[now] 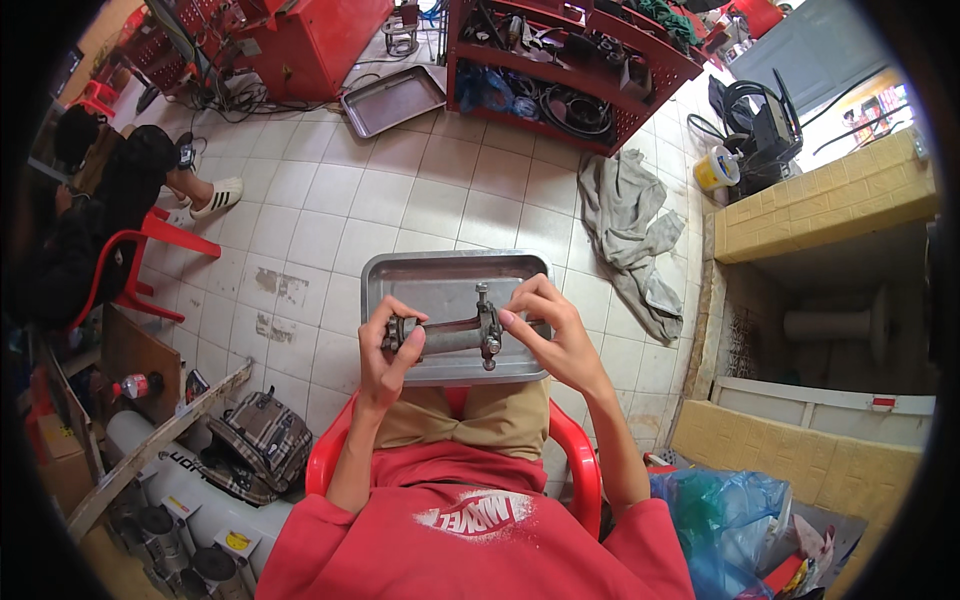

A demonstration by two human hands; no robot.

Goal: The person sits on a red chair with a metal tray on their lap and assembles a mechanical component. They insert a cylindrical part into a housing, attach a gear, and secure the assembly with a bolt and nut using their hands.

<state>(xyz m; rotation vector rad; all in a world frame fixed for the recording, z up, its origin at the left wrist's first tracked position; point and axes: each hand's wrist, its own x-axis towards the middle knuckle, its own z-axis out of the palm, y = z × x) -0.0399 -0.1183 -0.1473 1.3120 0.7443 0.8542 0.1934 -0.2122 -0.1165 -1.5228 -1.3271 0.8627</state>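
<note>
A grey metal machine part (pixel 452 339) lies crosswise over the metal tray on my lap. It has a smooth tubular body, a ridged left end and a flange with bolts at its right end. My left hand (pixel 384 358) is closed around the ridged end, thumb in front and fingers behind. At the flange, the bent fingers and thumb of my right hand (pixel 548 332) close on its right side. Whether a small piece sits between those fingertips is hidden. Beneath the part, the rectangular silver tray (pixel 455 263) rests on my thighs.
A grey cloth (pixel 628 235) lies crumpled on the tiled floor to the right. Ahead are a second tray (pixel 393 101) and a red shelf rack (pixel 570 75) full of parts. A person sits on a red chair (pixel 135 260) at left. Plastic bags (pixel 720 520) stand at lower right.
</note>
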